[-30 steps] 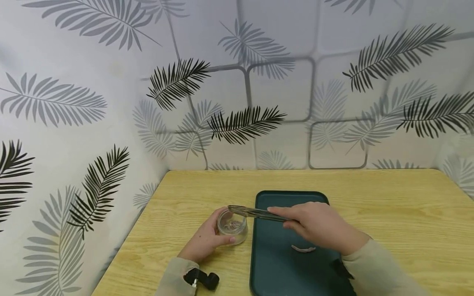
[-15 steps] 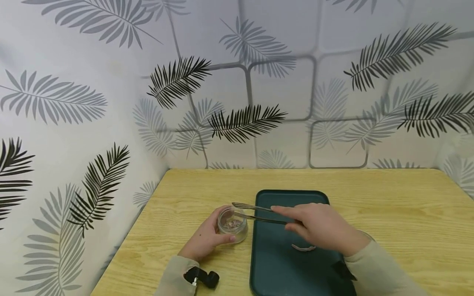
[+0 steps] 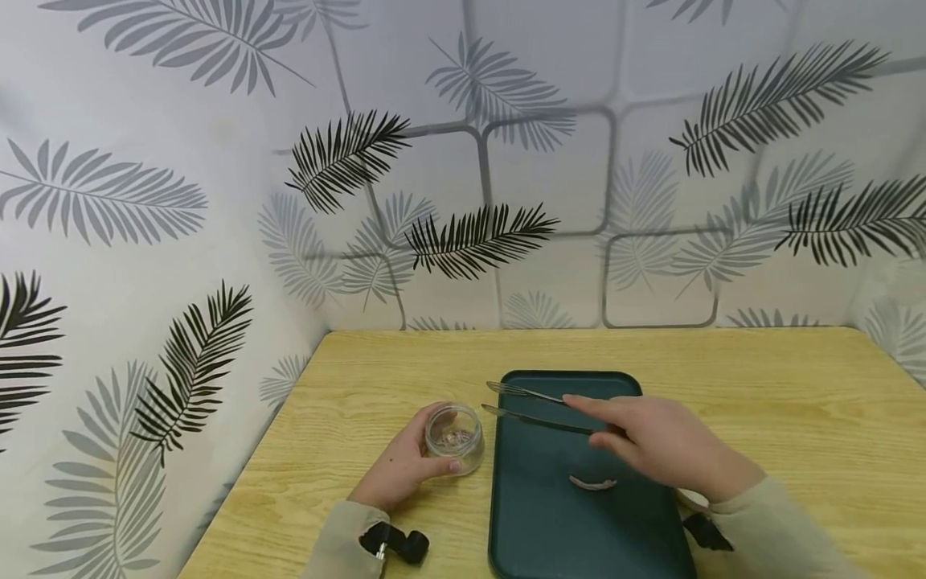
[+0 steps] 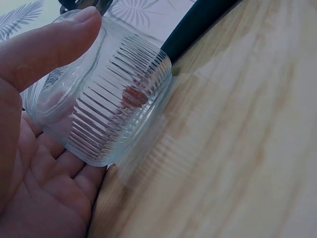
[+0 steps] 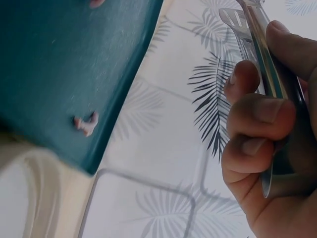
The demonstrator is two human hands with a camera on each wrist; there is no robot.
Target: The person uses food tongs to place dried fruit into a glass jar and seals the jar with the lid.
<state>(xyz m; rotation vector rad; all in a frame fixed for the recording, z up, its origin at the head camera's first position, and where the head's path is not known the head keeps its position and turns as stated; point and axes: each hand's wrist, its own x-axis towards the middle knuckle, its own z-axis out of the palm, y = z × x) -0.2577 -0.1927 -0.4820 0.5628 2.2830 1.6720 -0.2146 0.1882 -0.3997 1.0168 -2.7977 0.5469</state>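
Observation:
In the head view my left hand (image 3: 401, 466) grips a clear glass jar (image 3: 470, 457) with small brownish bits at its bottom. Ribbed glass and a reddish-brown bit (image 4: 133, 96) inside show in the left wrist view. My right hand (image 3: 661, 442) holds metal tongs (image 3: 538, 420), slotted at the tip, their arms spread with nothing between them. The tongs point left over the dark green tray (image 3: 550, 515), their tips just past its left edge, right of the jar. A thin curved pinkish piece (image 3: 595, 486) lies on the tray under the right hand.
The wooden table (image 3: 376, 370) carries the tray and jar. Something white and rounded (image 3: 694, 497) shows partly under my right wrist, at the tray's right edge. In the right wrist view a small pinkish piece (image 5: 86, 124) lies near a tray corner. Leaf-patterned wall covering (image 3: 542, 297) stands behind.
My right hand has moved right, drawing the tongs away from the jar mouth. The tongs' arms have spread apart. Left hand and jar have stayed put.

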